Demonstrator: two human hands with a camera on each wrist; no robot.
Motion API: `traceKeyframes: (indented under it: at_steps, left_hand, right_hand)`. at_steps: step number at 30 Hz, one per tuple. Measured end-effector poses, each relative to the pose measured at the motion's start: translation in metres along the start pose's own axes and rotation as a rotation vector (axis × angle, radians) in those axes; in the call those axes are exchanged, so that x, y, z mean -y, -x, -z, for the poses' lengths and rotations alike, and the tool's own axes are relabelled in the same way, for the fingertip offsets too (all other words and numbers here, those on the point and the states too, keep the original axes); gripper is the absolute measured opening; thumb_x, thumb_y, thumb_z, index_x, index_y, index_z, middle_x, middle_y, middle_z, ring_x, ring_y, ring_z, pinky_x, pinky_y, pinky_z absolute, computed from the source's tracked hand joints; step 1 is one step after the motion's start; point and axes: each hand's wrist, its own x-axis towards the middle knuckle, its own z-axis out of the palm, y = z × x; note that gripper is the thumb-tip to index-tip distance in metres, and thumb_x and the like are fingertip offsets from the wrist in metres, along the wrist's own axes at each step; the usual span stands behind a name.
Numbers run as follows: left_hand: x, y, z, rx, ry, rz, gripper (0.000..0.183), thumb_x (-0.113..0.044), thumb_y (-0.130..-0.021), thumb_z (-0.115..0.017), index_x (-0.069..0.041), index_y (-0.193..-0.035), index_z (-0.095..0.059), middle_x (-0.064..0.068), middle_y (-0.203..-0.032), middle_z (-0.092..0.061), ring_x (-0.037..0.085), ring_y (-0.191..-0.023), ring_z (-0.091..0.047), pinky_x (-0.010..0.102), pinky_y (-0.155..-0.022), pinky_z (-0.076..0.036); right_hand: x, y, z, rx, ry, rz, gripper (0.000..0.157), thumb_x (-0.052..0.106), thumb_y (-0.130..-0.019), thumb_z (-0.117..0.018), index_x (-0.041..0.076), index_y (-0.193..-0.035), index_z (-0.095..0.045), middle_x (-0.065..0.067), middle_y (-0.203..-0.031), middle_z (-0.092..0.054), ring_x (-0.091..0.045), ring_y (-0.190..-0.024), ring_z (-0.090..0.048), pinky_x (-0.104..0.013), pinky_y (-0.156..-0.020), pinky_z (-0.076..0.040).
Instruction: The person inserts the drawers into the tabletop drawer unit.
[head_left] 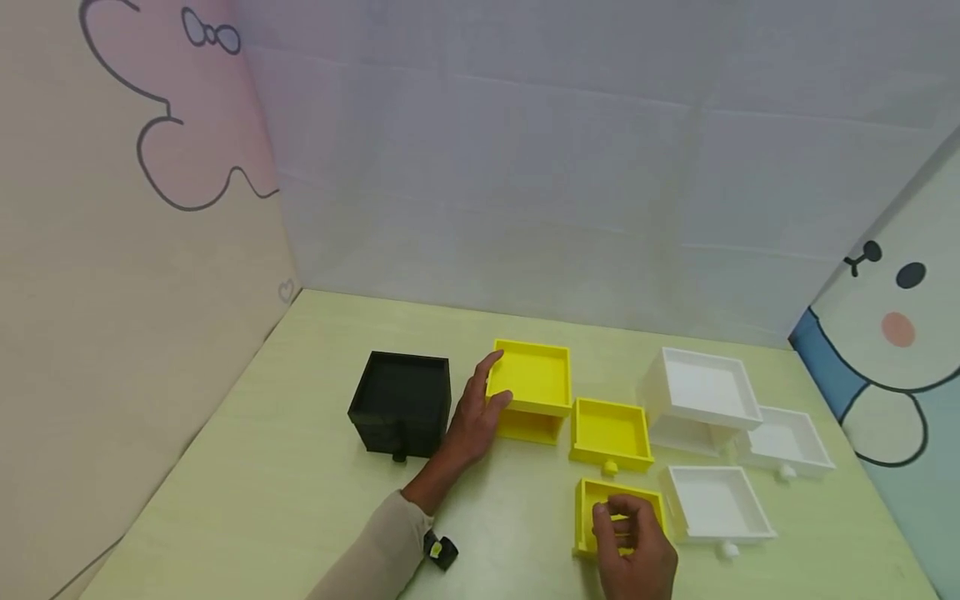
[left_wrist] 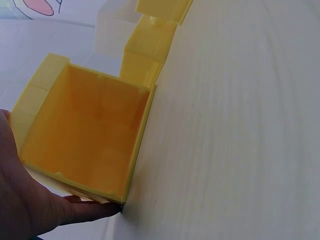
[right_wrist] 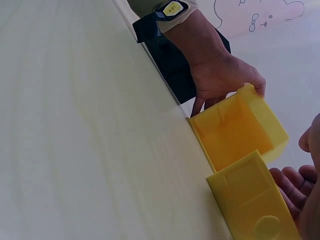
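Note:
My left hand (head_left: pixel 474 417) grips the left side of a yellow drawer cabinet (head_left: pixel 534 372), with thumb and index finger over its top rim. The cabinet's front is open and its inside (left_wrist: pixel 90 130) is bare. A yellow drawer (head_left: pixel 611 429) with a round knob stands at the cabinet's right. Nearer to me lies another yellow drawer (head_left: pixel 587 493), partly hidden under my right hand (head_left: pixel 637 546). The right fingers (right_wrist: pixel 292 182) are loosely bent above that drawer, thumb apart from them; nothing shows between them.
A black drawer cabinet (head_left: pixel 405 400) stands left of my left hand. On the right are a white cabinet (head_left: pixel 708 387) with an open front and two white drawers, one (head_left: pixel 787 437) beside it and one (head_left: pixel 716 500) in front. Printed cloth walls (head_left: pixel 525 167) enclose the table (head_left: pixel 285 500).

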Motion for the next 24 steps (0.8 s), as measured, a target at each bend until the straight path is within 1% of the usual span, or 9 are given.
traceKeyframes:
  at_steps: [3, 5, 9, 12, 15, 19, 24]
  left_hand:
    - [0.001, 0.001, 0.0, -0.003, -0.007, 0.001, 0.057, -0.028, -0.101, -0.045, -0.039, -0.154, -0.026, 0.01, -0.153, -0.033, 0.035, -0.137, -0.038, 0.063, -0.106, -0.031]
    - [0.0, 0.002, 0.0, 0.001, -0.01, 0.01, 0.057, -0.029, -0.1, -0.045, -0.041, -0.153, -0.026, 0.009, -0.153, -0.033, 0.034, -0.137, -0.038, 0.062, -0.107, -0.031]
    - [0.0, 0.001, -0.001, 0.008, -0.014, 0.012, 0.057, -0.03, -0.1, -0.045, -0.041, -0.153, -0.026, 0.008, -0.154, -0.033, 0.032, -0.136, -0.039, 0.061, -0.107, -0.031]
    - [0.001, -0.001, -0.003, 0.007, -0.013, 0.002, 0.057, -0.03, -0.1, -0.045, -0.038, -0.154, -0.026, 0.008, -0.154, -0.033, 0.032, -0.136, -0.039, 0.061, -0.107, -0.031]
    - [0.001, -0.002, -0.004, 0.003, -0.018, -0.003, 0.058, -0.029, -0.1, -0.045, -0.038, -0.154, -0.026, 0.009, -0.153, -0.034, 0.032, -0.134, -0.041, 0.06, -0.107, -0.032]
    - [0.001, -0.001, -0.003, -0.011, -0.027, 0.012, 0.058, -0.03, -0.099, -0.045, -0.041, -0.153, -0.026, 0.009, -0.151, -0.036, 0.032, -0.129, -0.044, 0.059, -0.105, -0.034]
    - [0.001, -0.002, 0.0, -0.008, -0.022, 0.0, 0.058, -0.03, -0.1, -0.045, -0.039, -0.154, -0.026, 0.011, -0.152, -0.035, 0.034, -0.132, -0.041, 0.061, -0.106, -0.033]
  right_hand:
    - [-0.001, 0.002, 0.002, -0.008, 0.026, -0.024, 0.014, 0.005, -0.085, -0.076, 0.004, -0.093, -0.064, -0.004, -0.078, -0.07, 0.001, -0.056, -0.058, -0.013, -0.05, -0.046]
    - [-0.002, 0.003, 0.004, -0.046, 0.03, -0.027, 0.014, 0.003, -0.084, -0.077, 0.004, -0.091, -0.065, -0.004, -0.076, -0.069, 0.003, -0.056, -0.057, -0.012, -0.051, -0.046]
    - [-0.003, 0.004, 0.009, -0.139, 0.013, 0.005, 0.016, -0.002, -0.08, -0.078, 0.001, -0.089, -0.065, -0.007, -0.075, -0.069, 0.011, -0.061, -0.055, -0.01, -0.057, -0.046]
    - [-0.002, 0.003, 0.013, -0.174, 0.001, 0.021, 0.017, -0.005, -0.08, -0.078, 0.0, -0.089, -0.065, -0.006, -0.075, -0.068, 0.013, -0.063, -0.054, -0.009, -0.06, -0.045]
    - [0.001, 0.005, 0.017, -0.176, 0.001, 0.001, 0.016, -0.005, -0.08, -0.077, 0.0, -0.09, -0.065, 0.0, -0.074, -0.066, 0.01, -0.062, -0.055, -0.009, -0.062, -0.044]
    - [0.002, 0.008, 0.018, -0.153, -0.028, -0.025, 0.015, -0.005, -0.081, -0.076, 0.0, -0.09, -0.065, 0.012, -0.075, -0.063, 0.005, -0.06, -0.056, -0.01, -0.062, -0.046]
    - [-0.002, 0.012, 0.02, -0.144, -0.05, -0.016, 0.017, -0.007, -0.079, -0.077, -0.001, -0.09, -0.065, 0.013, -0.075, -0.063, 0.003, -0.06, -0.057, -0.012, -0.061, -0.046]
